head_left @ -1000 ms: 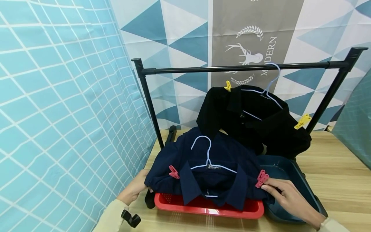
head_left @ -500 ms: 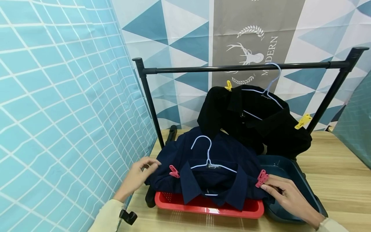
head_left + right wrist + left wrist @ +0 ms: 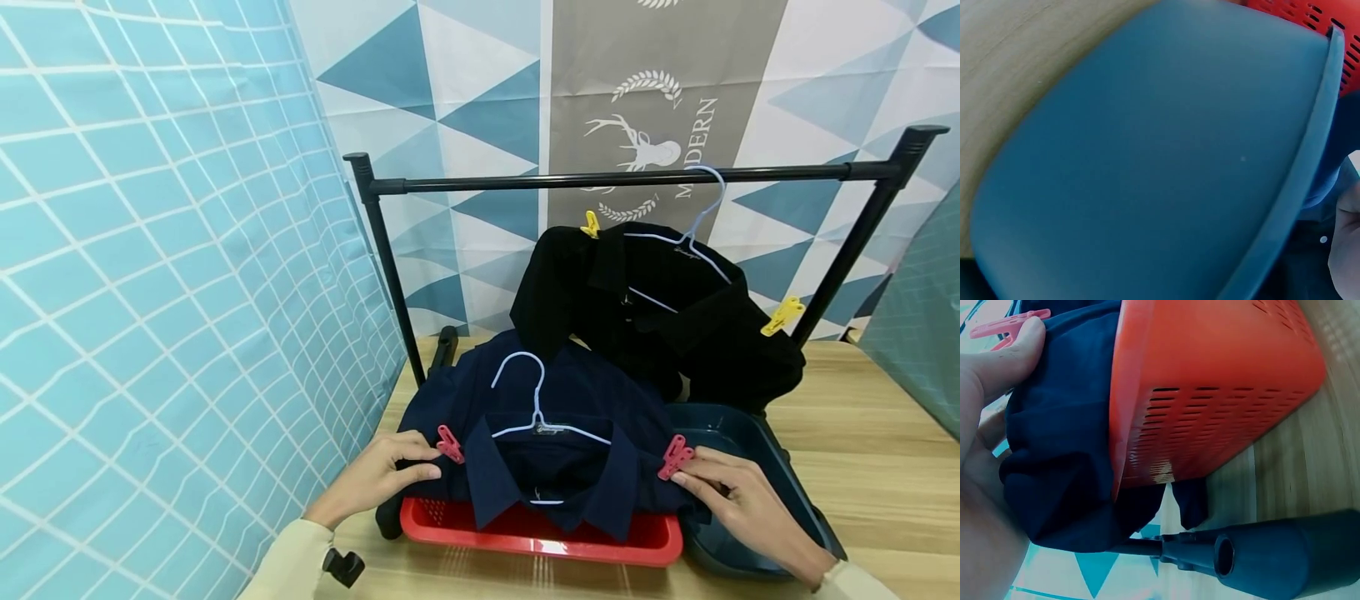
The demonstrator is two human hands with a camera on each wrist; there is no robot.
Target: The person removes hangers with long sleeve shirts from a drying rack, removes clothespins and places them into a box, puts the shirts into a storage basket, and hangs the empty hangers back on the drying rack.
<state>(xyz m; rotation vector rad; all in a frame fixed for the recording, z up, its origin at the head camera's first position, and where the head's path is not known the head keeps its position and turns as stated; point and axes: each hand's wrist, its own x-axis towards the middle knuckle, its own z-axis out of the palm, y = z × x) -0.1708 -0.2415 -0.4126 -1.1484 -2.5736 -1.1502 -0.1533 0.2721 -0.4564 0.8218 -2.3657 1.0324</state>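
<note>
Head view, and a blue grid-printed sheet closes off the left flank, leaving that arm little elbow room. Beside it stands a black garment rack, its bar held high above the wood-grain table so clothes can hang. A black collared shirt dangles from the bar's right half, and its folds crowd the back of the work.

Down front comes the one being handled: a navy collared shirt, spread collar towards the person across a red perforated basket, which seems to prop it up within reach. A dark blue tray sits close by on the right, under the right hand, so there's no bare tabletop to lean on. Left wrist view catches the rack's black foot just beyond the basket's end, something to steer around.

A lilac hanger lies inside the navy neckline, hook free over the cloth, presumably to carry the shoulders. Left hand lies on the left shoulder, thumb and fingers parted; whether they pinch cloth, I can't tell. Right hand pinches at the right pink clothespin, likely steadying that side. Left pink clothespin bites the other shoulder, just beside the left fingertips. Yellow clothespins on the black shirt apparently stop it slipping likewise.
</note>
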